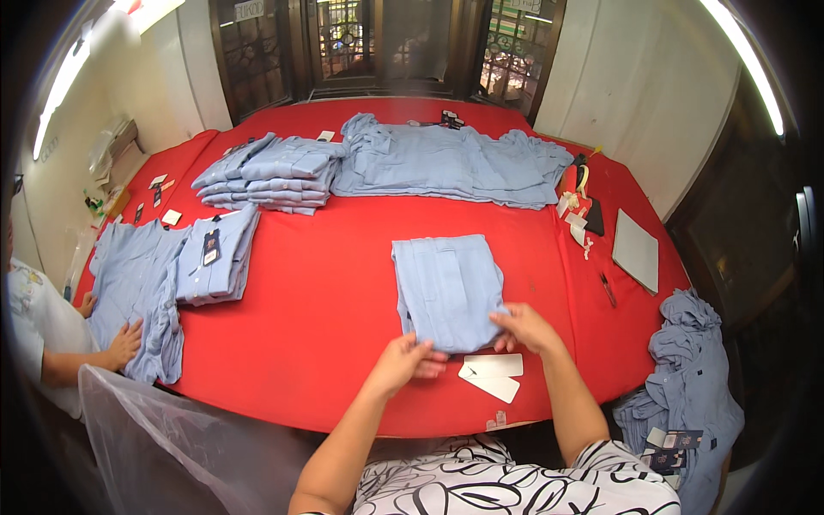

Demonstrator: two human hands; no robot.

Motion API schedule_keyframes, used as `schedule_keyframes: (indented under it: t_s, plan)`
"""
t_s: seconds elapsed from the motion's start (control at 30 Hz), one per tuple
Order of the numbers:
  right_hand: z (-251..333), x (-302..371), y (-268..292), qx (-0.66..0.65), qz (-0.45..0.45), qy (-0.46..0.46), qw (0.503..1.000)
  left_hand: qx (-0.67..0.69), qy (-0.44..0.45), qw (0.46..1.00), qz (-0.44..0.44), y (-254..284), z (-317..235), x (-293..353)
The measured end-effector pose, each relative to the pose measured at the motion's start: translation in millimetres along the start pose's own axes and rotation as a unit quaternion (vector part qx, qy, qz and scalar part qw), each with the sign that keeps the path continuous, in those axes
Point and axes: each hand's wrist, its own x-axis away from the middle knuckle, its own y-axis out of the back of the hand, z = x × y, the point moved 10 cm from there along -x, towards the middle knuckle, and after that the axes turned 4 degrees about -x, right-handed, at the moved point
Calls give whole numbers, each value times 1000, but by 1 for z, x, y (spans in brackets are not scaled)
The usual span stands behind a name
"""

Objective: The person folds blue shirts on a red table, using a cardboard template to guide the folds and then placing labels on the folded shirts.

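Note:
A light blue folded shirt (449,287) lies on the red table in front of me, its near edge slightly raised. My left hand (405,365) pinches its near left corner, thumb on top and fingers along the lower edge. With thumb and fingers, my right hand (525,329) grips the near right corner. Two white cards (492,369) lie on the cloth just below the shirt, between my hands.
A stack of folded shirts (270,176) and a spread pile of shirts (446,163) lie at the back. At left, a co-worker's hand (125,345) rests on a shirt (137,283) beside tagged folded shirts (215,262). A grey pad (635,251), scissors (608,290) and hanging shirts (687,378) are at right.

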Motion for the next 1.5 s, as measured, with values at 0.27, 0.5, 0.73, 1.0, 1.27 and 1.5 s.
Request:
schedule_keyframes:
  t_s: [0.27, 0.5, 0.73, 1.0, 1.27, 1.5]
  plan:
    - [162, -34, 26, -137, -73, 313, 937, -28, -332, 940, -76, 16, -184, -42]
    - [-16, -13, 30, 170, -109, 45, 978, -383, -44, 912, -140, 28, -28, -25]
    - [-29, 14, 33, 255, -242, 117, 929, -491, -222, 801, -261, 7, -30, 15]
    - [-27, 19, 27, 299, -222, 121, 920, -518, -246, 780, -249, 7, -28, 22]
    - [5, 6, 25, 277, -160, 72, 945, -669, -363, 628, -161, -62, -72, 17]
    - [66, -76, 41, 374, -295, 208, 855, -698, -360, 613, -88, -65, -20, -26]
